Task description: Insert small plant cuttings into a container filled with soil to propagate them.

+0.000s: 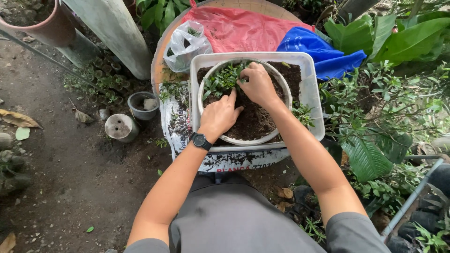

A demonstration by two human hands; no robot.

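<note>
A round white pot full of dark soil sits inside a white rectangular tub. Small green seedlings grow at the pot's far left. My left hand, with a black watch on its wrist, presses flat on the soil near the pot's left side, fingers together. My right hand rests on the soil just beyond it, its fingertips closed around the base of a seedling. More dark soil fills the tub around the pot.
A red sheet, a blue bag and a clear plastic bag lie behind the tub. Small grey pots stand on the dirt ground at left. Leafy plants crowd the right side.
</note>
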